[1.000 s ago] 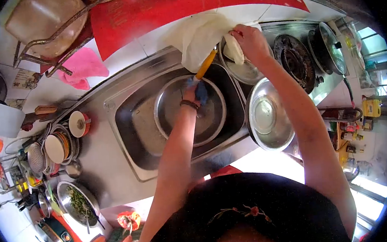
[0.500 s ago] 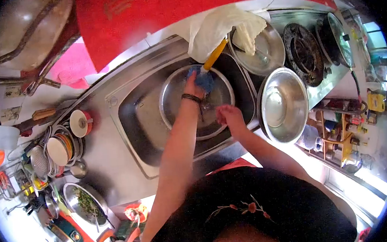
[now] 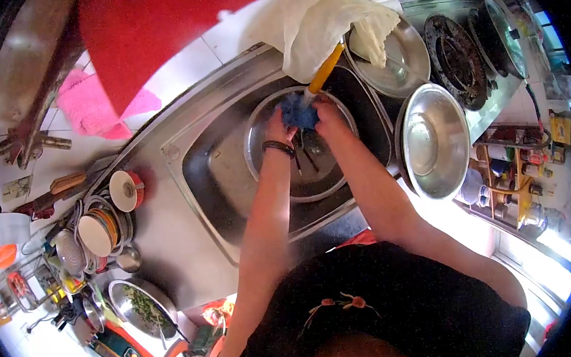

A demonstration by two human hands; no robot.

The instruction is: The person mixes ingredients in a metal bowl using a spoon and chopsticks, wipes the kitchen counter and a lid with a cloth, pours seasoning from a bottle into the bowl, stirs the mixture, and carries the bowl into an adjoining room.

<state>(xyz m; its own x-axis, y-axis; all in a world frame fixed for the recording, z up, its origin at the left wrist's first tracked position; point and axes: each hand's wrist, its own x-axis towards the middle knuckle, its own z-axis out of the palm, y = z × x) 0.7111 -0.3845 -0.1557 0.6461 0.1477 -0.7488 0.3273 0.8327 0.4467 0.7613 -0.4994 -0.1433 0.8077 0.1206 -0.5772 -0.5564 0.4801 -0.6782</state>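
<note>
A blue cloth (image 3: pixel 298 114) is bunched between both hands beneath the yellow tap spout (image 3: pixel 326 72). My left hand (image 3: pixel 279 126), with a dark bracelet at the wrist, grips its left side. On the right side, the closed fingers of my right hand (image 3: pixel 329 116) hold it too. Below them, a round metal basin (image 3: pixel 252 159) stands in the steel sink (image 3: pixel 215 184). Thin dark sticks (image 3: pixel 308 158), perhaps chopsticks, lie in the basin. Whether water is running I cannot tell.
Right of the sink stand a metal bowl (image 3: pixel 435 141), a large pan (image 3: pixel 405 68) and a dark stove burner (image 3: pixel 456 61). A pale cloth (image 3: pixel 320 18) hangs over the tap. On the left are a red-and-white cup (image 3: pixel 125 191), stacked dishes (image 3: pixel 95 235) and a bowl of greens (image 3: pixel 122 300).
My right hand has moved up from low over the basin to the blue cloth and taken hold of it. The camera view has shifted slightly.
</note>
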